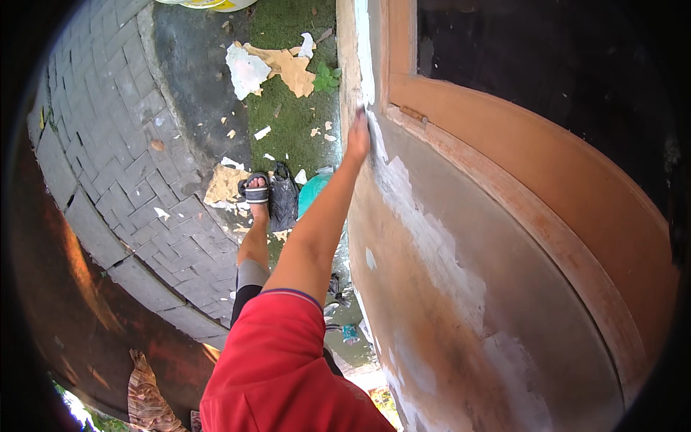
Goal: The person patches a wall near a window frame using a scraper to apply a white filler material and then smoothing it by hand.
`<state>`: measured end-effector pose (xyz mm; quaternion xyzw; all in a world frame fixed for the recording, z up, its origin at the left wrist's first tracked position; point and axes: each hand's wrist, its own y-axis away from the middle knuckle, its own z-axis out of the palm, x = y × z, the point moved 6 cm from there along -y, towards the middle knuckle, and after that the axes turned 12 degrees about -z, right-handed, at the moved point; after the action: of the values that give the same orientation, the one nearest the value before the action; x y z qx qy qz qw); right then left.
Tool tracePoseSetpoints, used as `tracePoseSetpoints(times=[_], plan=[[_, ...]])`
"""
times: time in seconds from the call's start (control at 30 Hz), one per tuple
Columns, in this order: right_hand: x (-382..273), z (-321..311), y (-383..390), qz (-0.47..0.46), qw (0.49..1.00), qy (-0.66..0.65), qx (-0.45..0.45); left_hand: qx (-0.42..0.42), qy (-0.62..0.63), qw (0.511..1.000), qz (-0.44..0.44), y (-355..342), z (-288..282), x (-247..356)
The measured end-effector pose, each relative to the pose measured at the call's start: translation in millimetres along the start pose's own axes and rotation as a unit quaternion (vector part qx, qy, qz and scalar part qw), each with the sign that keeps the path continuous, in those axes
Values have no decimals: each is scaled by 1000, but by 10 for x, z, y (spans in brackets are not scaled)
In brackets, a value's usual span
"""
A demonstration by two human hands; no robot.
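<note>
Wall (450,288), a rough plastered surface, fills the right half of the view and bends with the lens; it is brown and grey, with uneven streaks of white filler running along it. Beyond it sits a wooden frame (497,126), smooth and orange-brown, around a dark pane (547,65). From the lower edge, an arm in a red sleeve (281,353) stretches to the wall, where the hand (358,137) meets a narrow white strip. Its fingers point away from the body and look close together at the wall's surface; I cannot tell whether they grip anything, as the dark spot at their tips is too small and blurred. To the left, flat, ragged flakes of paint (291,70) lie on mossy ground, near grey interlocking pavers (122,151). A foot in a striped sandal (254,193) stands beside a crumpled black plastic bag (285,201).
</note>
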<state>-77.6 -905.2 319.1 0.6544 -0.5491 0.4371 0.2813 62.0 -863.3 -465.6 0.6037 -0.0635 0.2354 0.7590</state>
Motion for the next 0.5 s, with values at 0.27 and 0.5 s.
tracePoseSetpoints(times=[0.27,0.5], plan=[[-20,-53,25,5,1000,16,-14,-15,45,999,15,177,301,369],[-22,-27,-1,-1,1000,8,-7,53,-79,995,38,65,136,371]])
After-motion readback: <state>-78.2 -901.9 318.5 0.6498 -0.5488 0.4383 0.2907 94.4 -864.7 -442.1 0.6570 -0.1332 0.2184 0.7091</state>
